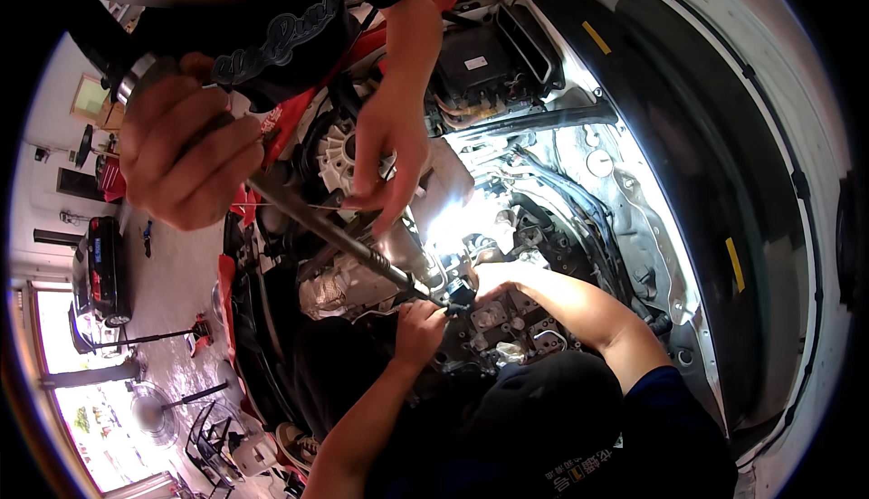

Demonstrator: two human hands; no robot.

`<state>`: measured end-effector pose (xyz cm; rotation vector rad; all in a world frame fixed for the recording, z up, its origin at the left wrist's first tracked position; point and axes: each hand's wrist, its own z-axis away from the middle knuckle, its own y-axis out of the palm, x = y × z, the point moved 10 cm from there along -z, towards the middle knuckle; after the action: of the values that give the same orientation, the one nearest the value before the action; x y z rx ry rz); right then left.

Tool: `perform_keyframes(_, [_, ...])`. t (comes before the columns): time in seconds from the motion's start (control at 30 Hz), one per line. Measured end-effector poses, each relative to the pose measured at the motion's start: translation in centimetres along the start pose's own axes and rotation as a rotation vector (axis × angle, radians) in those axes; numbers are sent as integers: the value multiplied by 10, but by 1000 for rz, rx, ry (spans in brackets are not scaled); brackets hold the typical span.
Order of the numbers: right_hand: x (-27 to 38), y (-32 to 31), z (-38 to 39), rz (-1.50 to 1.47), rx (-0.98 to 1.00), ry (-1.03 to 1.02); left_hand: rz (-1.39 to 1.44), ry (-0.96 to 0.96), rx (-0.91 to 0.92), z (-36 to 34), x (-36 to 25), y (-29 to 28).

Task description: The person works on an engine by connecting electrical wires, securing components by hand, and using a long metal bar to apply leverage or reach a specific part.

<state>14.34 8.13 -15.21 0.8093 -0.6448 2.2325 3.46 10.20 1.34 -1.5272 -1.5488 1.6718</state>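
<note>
Inside an opened engine bay, my left hand (pixel 419 329) is closed around the lower end of a long metal bar (pixel 330 235). Just beyond its fingertips is a small black block (pixel 460 294). My right hand (pixel 496 279) reaches down into the engine (pixel 493 320) on the other side of that block. Its fingers curl inward; glare and engine parts hide what they hold. A co-worker opposite grips the bar's upper part with one hand (pixel 190 146). The co-worker's other hand (pixel 391 160) hangs loosely above the engine, fingers apart.
A black airbox-like housing (pixel 475 63) sits at the far side. Hoses and cables (pixel 566 193) run along the bright inner wing at right, beside a dark panel (pixel 724 182). A rounded dark cloth shape (pixel 557 399) covers the lower middle. A fan (pixel 154 413) and parked car (pixel 95 273) stand left.
</note>
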Motion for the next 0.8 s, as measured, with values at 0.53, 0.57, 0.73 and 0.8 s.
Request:
perform_keyframes(0.53, [6, -6, 8, -54, -109, -140, 326, -199, -652, -55, 5, -225])
perform_keyframes(0.57, [6, -3, 6, -42, -71, -129, 299, -171, -591, -62, -5, -221])
perform_keyframes(0.73, [6, 0, -5, -20, -75, -148, 315, -165, -558, -47, -25, -206])
perform_keyframes(0.8, [9, -3, -3, 1, -82, -170, 334, -168, -559, -50, -31, -207])
